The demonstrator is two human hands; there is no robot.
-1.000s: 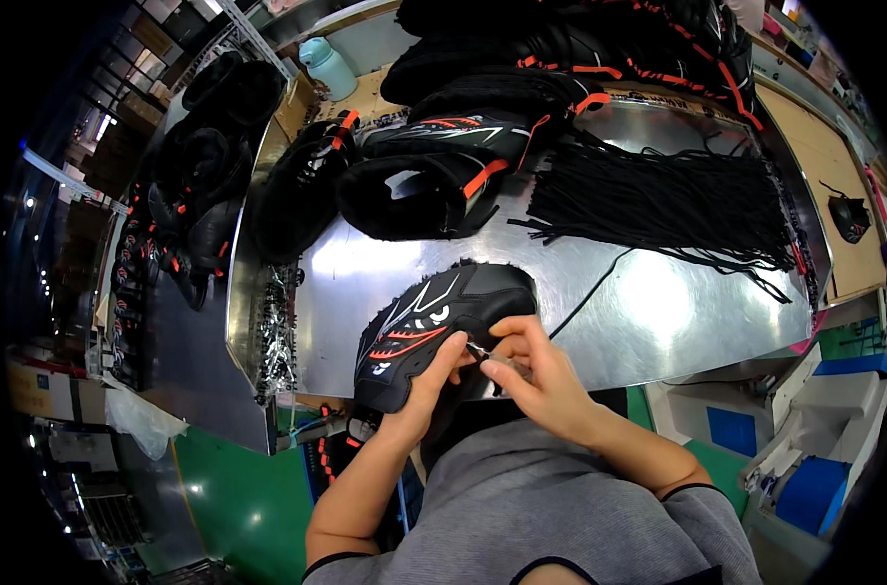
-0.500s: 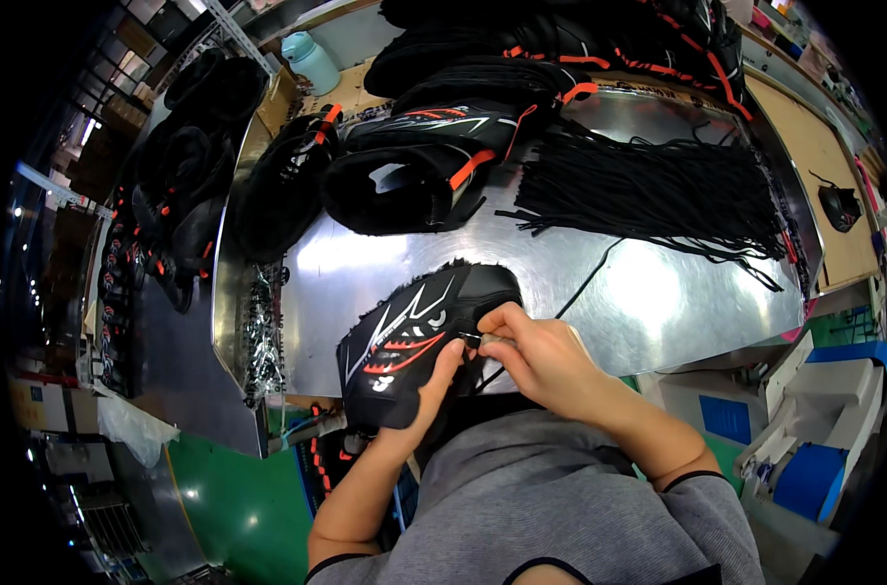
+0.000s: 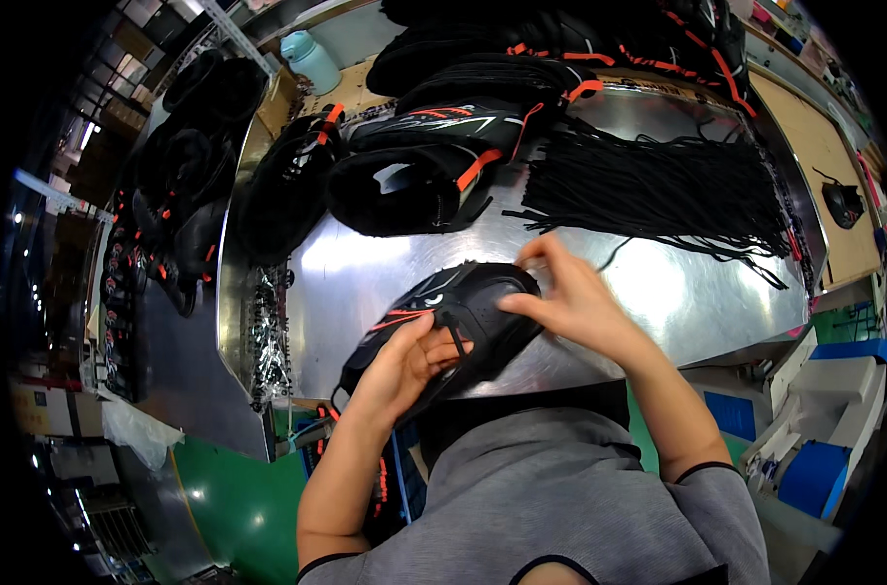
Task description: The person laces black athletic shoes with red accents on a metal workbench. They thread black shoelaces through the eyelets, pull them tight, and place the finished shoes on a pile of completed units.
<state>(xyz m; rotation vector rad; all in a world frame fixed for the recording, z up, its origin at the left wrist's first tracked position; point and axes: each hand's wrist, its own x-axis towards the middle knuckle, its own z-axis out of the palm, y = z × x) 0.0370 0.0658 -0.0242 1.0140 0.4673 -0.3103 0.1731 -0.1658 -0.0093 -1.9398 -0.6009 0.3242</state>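
A black shoe upper (image 3: 487, 297) with red and white markings lies tilted in front of me, over the near part of the metal table. My left hand (image 3: 409, 366) grips its near-left side, thumb on top. A short black lace end (image 3: 457, 336) sticks out by those fingers. At the upper's rounded right end is my right hand (image 3: 585, 307), its thumb and index finger apart. The thumb tip reaches over the black surface, and the index finger is beside the far edge. The right hand's other fingers are hidden. Behind it, a loose black lace (image 3: 611, 255) shows in part.
A bundle of black laces (image 3: 658, 190) lies at the right of the metal table (image 3: 355, 278). More black shoe uppers (image 3: 404, 185) stand at the back, others (image 3: 180, 166) to the left. A light blue bottle (image 3: 310, 63) is at the back left, a white and blue machine (image 3: 824, 429) far right.
The shoe upper has turned, its rounded end now toward the right. My right hand has left the pinch near the left fingers and moved right and up. My left hand has shifted its hold.
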